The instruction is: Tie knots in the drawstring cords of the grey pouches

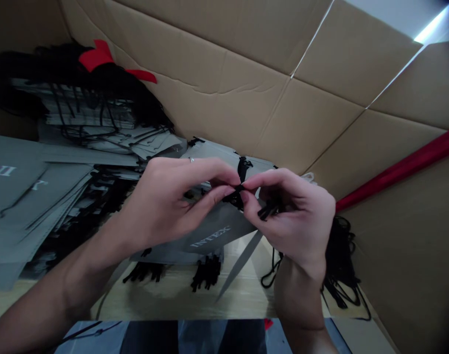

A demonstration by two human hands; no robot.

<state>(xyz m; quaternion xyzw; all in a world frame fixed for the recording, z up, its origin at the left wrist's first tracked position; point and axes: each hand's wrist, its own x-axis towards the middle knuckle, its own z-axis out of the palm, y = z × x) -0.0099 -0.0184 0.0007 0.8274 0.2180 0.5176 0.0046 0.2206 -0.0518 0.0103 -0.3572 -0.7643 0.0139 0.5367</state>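
My left hand and my right hand meet above a flat grey paper bag printed with white letters. Both pinch the same black cord at the bag's top edge, fingertips touching. My right hand also keeps several black cord ends tucked under its fingers. More black cord hangs below my right wrist.
Piles of grey bags with black cords lie at the left, topped by a red strip. Loose cord bundles rest on the wooden table. Cardboard walls surround the space; a red bar crosses at the right.
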